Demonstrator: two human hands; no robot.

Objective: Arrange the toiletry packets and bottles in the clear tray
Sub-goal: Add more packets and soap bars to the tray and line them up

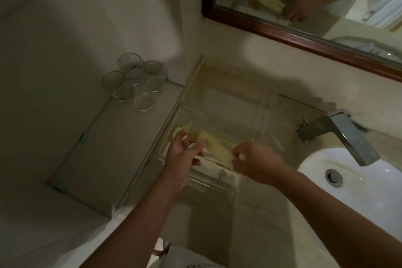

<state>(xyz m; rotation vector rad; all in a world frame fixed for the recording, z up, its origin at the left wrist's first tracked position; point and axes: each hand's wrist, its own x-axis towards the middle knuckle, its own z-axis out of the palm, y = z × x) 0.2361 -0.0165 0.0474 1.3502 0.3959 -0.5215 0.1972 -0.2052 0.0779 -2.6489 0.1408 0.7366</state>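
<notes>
A clear plastic tray (260,115) sits on the beige counter against the wall, left of the sink. In its near half lies a stack of pale yellow toiletry packets (214,144), with a white packet (214,169) under them at the near rim. My left hand (181,154) grips the left end of the yellow stack. My right hand (256,161) pinches the right end of the same stack. No bottles can be made out in the dim light.
Three clear drinking glasses (134,80) stand on a raised tiled ledge at the left. A chrome faucet (339,135) overhangs the white sink (356,183) at the right. A wood-framed mirror (304,35) hangs above. A white paper bag (191,259) shows at the bottom edge.
</notes>
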